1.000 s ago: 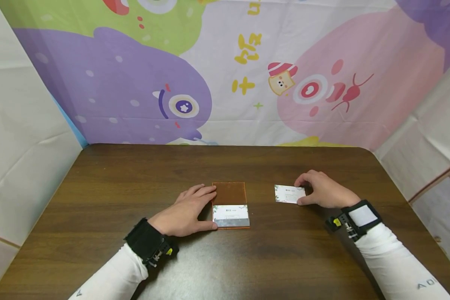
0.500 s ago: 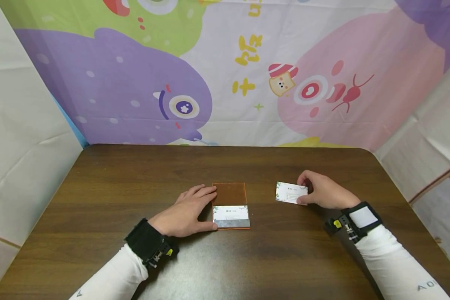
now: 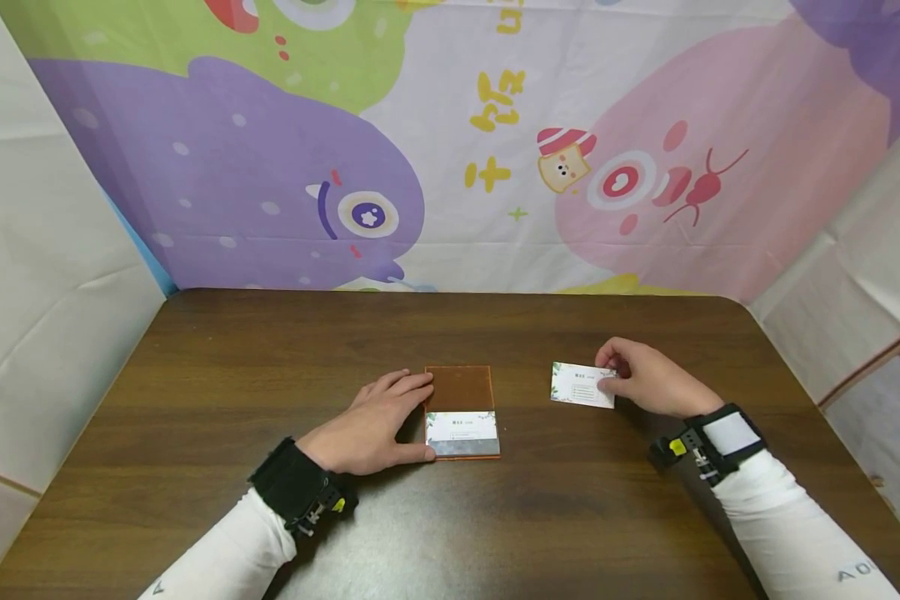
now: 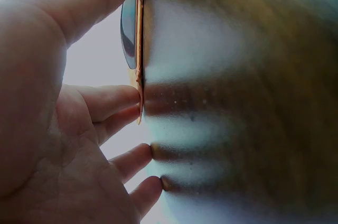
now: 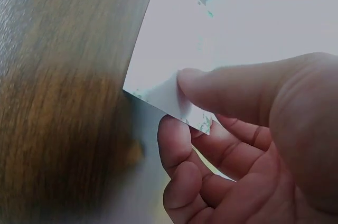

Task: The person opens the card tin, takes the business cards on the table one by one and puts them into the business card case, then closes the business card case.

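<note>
A brown card holder (image 3: 458, 388) lies on the table, a white business card (image 3: 461, 424) showing in its lower half above a greyish strip. My left hand (image 3: 371, 423) rests at the holder's left side, fingers mostly straight. Its thumb touches the lower left corner; fingertips touch the upper left edge, as the left wrist view also shows at the holder's edge (image 4: 140, 39). To the right, my right hand (image 3: 656, 380) pinches a second business card (image 3: 576, 384) by its right end. In the right wrist view the thumb lies on that card's face (image 5: 163, 44), with curled fingers behind it.
The dark wooden table (image 3: 307, 333) extends around both hands. A cartoon-printed cloth (image 3: 450, 167) hangs along its back edge. White cloth panels (image 3: 52, 250) stand at the left and right sides.
My right hand has raised the second card slightly and shifted a little right. Its thumb has moved from the card's lower edge onto its face. The left hand and holder stay put.
</note>
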The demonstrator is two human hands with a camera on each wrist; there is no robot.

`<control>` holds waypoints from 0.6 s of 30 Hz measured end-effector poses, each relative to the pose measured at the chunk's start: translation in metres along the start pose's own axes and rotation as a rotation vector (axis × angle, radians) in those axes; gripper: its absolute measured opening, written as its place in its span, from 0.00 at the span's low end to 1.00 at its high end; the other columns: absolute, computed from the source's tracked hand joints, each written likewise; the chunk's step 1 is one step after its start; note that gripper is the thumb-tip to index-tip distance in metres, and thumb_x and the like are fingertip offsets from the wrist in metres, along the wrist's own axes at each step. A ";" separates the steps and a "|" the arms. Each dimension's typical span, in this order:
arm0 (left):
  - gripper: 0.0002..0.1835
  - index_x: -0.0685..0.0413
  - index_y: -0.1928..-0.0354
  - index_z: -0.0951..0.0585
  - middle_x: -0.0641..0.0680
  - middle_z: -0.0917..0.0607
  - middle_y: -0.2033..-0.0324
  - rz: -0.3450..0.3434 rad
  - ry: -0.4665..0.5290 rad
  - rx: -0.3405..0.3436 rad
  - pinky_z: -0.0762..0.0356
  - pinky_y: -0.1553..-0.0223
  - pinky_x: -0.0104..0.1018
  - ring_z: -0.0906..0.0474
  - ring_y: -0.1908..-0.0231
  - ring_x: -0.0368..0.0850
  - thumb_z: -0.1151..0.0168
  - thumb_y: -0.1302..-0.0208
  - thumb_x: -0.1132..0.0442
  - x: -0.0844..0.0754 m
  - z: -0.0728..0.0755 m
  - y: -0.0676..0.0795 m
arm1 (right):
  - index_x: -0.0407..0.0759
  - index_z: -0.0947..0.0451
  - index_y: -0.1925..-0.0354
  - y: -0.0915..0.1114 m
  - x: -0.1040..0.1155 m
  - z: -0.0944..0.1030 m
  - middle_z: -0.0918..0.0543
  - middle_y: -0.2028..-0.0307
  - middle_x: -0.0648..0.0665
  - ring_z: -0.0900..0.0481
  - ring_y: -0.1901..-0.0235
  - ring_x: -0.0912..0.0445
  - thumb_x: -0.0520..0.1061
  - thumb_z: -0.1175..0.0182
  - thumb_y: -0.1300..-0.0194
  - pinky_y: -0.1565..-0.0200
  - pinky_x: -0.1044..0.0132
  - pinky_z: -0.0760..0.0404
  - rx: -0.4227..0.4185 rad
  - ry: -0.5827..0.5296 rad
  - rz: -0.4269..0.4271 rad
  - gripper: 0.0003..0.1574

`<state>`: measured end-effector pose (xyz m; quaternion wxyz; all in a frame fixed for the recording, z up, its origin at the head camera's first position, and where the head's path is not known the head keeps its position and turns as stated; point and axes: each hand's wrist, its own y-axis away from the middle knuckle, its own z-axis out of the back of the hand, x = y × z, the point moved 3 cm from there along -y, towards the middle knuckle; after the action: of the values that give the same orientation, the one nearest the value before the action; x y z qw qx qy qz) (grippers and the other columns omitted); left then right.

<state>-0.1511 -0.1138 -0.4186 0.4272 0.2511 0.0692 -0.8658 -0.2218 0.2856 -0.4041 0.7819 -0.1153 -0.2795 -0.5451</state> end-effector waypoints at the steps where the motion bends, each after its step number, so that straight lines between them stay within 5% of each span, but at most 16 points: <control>1: 0.48 0.58 0.18 0.37 0.58 0.39 0.19 0.000 -0.001 0.000 0.48 0.25 0.69 0.52 0.19 0.64 0.32 0.29 0.39 0.000 0.000 0.000 | 0.39 0.22 0.51 0.000 0.000 0.000 0.20 0.62 0.44 0.24 0.61 0.49 0.37 0.30 0.30 0.60 0.56 0.24 -0.002 -0.001 0.004 0.13; 18: 0.48 0.58 0.18 0.37 0.58 0.39 0.19 0.013 0.006 0.005 0.49 0.25 0.68 0.53 0.19 0.64 0.31 0.29 0.39 -0.001 -0.001 0.000 | 0.41 0.21 0.52 -0.003 0.009 0.006 0.19 0.63 0.45 0.23 0.62 0.50 0.37 0.38 0.23 0.61 0.61 0.22 -0.038 -0.039 0.050 0.04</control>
<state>-0.1501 -0.1126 -0.4191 0.4321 0.2550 0.0668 -0.8624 -0.2242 0.2799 -0.3949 0.7873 -0.1479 -0.2814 -0.5284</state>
